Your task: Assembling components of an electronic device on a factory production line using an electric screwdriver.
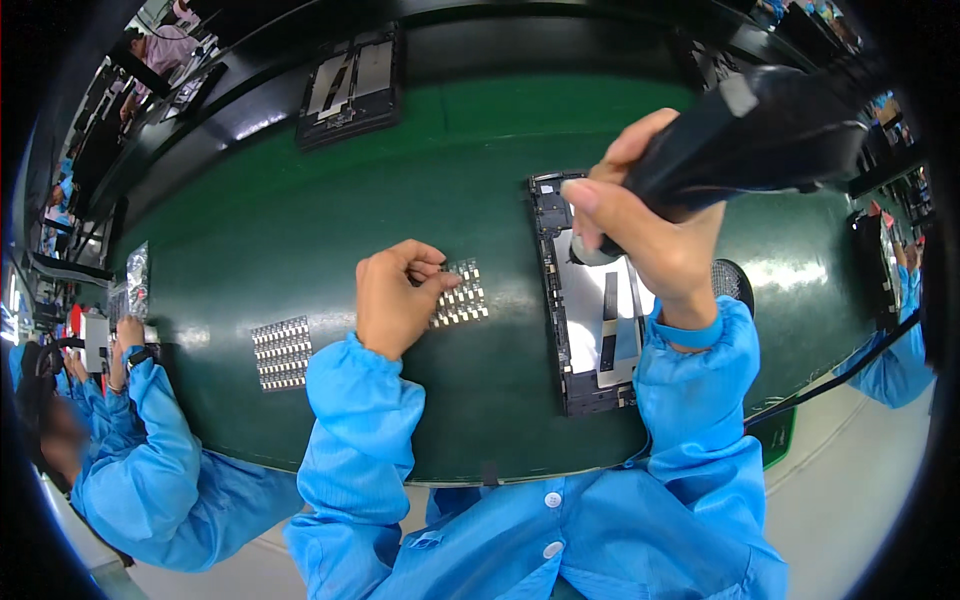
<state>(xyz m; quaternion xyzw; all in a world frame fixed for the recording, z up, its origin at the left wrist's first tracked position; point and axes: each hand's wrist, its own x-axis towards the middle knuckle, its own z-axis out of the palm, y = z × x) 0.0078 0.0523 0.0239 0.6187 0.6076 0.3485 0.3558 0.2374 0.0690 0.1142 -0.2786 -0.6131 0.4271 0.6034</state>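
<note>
blue coat [520, 540]: nearest, worn by the person, its two sleeves reaching over the green table [200, 400].
spare parts sheet [282, 355]: flat on the table, left of the left sleeve, small pale parts in rows.
left hand [395, 295]: thumb and fingertips brought together at the left side of the near parts sheet; whether they pinch a piece of it, cannot tell.
near parts sheet [466, 293]: on the table, between the left hand and the open tablet, partly covered by the fingers.
open tablet [575, 340]: lying before the right sleeve, silver panel and dark frame bared.
right hand [660, 235]: wrapped firmly around the black tool [750, 140], whose round end is over the tablet's upper part; contact cannot be told.
far tablet [352, 88]: beyond, at the table's back, also opened.
</note>
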